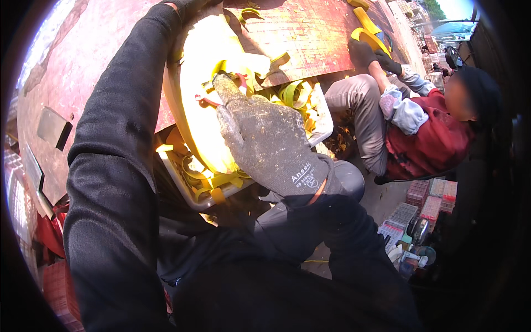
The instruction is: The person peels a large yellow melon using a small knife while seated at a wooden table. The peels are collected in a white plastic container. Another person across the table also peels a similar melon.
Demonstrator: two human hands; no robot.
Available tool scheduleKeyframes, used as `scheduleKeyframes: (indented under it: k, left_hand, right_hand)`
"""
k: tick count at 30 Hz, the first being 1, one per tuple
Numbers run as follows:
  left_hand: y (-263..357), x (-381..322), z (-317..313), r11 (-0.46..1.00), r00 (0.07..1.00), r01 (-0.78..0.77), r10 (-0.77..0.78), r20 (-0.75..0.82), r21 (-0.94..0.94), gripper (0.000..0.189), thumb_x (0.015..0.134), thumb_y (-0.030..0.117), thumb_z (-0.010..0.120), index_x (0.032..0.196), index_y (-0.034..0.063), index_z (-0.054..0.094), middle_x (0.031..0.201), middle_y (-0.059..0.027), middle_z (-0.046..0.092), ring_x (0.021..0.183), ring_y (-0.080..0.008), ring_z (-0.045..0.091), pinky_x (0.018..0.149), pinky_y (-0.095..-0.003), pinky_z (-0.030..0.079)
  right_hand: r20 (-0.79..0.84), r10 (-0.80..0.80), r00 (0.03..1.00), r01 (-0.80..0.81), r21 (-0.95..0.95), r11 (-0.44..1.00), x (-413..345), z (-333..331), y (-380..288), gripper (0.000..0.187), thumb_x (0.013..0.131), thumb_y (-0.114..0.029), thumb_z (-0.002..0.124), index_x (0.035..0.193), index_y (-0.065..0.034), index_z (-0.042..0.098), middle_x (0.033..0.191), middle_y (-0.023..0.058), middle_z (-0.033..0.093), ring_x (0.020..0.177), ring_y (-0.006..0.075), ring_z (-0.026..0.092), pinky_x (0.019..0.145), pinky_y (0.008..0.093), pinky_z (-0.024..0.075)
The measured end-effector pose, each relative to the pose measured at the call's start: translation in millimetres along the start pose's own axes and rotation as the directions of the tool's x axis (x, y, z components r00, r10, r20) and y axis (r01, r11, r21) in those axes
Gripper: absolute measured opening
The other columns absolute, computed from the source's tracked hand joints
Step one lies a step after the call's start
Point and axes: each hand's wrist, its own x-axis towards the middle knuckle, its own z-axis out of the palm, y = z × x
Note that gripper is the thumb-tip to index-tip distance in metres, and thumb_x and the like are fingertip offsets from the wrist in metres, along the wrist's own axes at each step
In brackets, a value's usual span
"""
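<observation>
A long, pale yellow squash (199, 54) lies over the edge of the reddish board table (307, 37), its near end above a white tub (325, 130). My left hand (193, 5), in a dark glove and cut off by the top of the picture, grips the far end. My right hand (269, 128), in a dirty grey Ansell glove, is shut on a red-handled peeler (211, 100) against the squash's flesh. The peeler's blade is hidden by glare and peel. Curled yellow peels (292, 93) fill the tub.
At right a seated co-worker (431, 124) in gloves holds a yellow squash piece (369, 38) at the table. A flat metal block (53, 126) lies on the table's left. Stacked plastic crates (431, 207) stand at lower right, a red crate (61, 286) at lower left.
</observation>
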Motion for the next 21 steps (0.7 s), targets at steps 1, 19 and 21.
scheduleKeyframes:
  k: [1, 19, 21]
  left_hand:
    - [-4.4, -5.5, 0.5, 1.0, 1.0, 0.011, -0.011, 0.004, 0.005, 0.037, 0.103, 0.03, 0.06, 0.138, 0.0196, 0.063, 0.128, -0.0102, 0.07, 0.112, -0.028, 0.069, 0.098, -0.0339, 0.055]
    - [-8.0, 4.7, 5.3, 0.997, 0.998, 0.015, -0.019, -0.062, -0.071, 0.033, 0.105, 0.029, 0.058, 0.136, 0.0206, 0.065, 0.124, -0.0076, 0.072, 0.107, -0.0232, 0.071, 0.096, -0.0328, 0.056]
    - [-10.9, -2.5, 6.0, 0.978, 0.992, 0.083, -0.1, -0.079, -0.189, 0.034, 0.104, 0.032, 0.059, 0.136, 0.0217, 0.065, 0.123, -0.0073, 0.072, 0.107, -0.023, 0.071, 0.097, -0.0338, 0.055]
  right_hand:
    - [0.015, 0.011, 1.0, -0.011, -0.01, 1.0, -17.5, 7.8, -5.4, 0.049, 0.09, -0.025, 0.063, 0.135, -0.0054, 0.058, 0.079, 0.0135, 0.067, 0.071, 0.0304, 0.069, 0.064, 0.0467, 0.0546]
    - [-0.092, 0.422, 0.902, -0.342, 0.445, 0.828, -172.3, 85.4, 9.3, 0.041, 0.095, -0.011, 0.064, 0.135, -0.0004, 0.058, 0.117, 0.0182, 0.071, 0.079, 0.0256, 0.068, 0.07, 0.0375, 0.055]
    - [0.087, 0.615, 0.784, -0.448, 0.764, 0.464, -145.6, 65.6, 7.1, 0.05, 0.098, -0.011, 0.061, 0.144, 0.0005, 0.048, 0.119, 0.016, 0.07, 0.071, 0.0153, 0.064, 0.063, 0.0302, 0.0533]
